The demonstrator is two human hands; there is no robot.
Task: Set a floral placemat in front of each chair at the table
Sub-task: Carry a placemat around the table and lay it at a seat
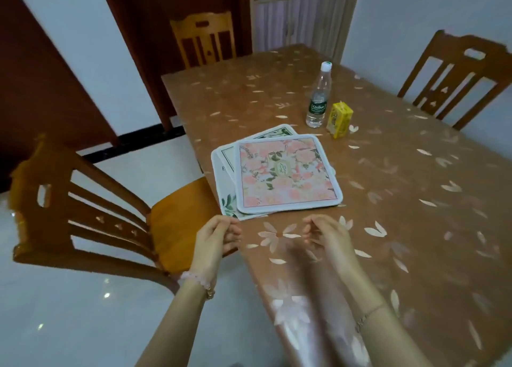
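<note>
A stack of placemats lies near the table's left edge. The top one (288,174) is pink and floral with a white border. A white one with green leaves (225,172) peeks out beneath it. My left hand (217,237) hovers at the table's edge just short of the stack's near corner, fingers curled and empty. My right hand (325,233) hovers over the tablecloth to the right of it, fingers loosely apart, holding nothing. Three wooden chairs stand around: one at the left (83,214), one at the far end (203,38), one at the right (454,78).
A clear water bottle (318,97) and a yellow carton (339,120) stand behind the stack. The table (415,200) has a brown cloth with pale petals. A cabinet (302,17) stands at the back. Glossy floor lies to the left.
</note>
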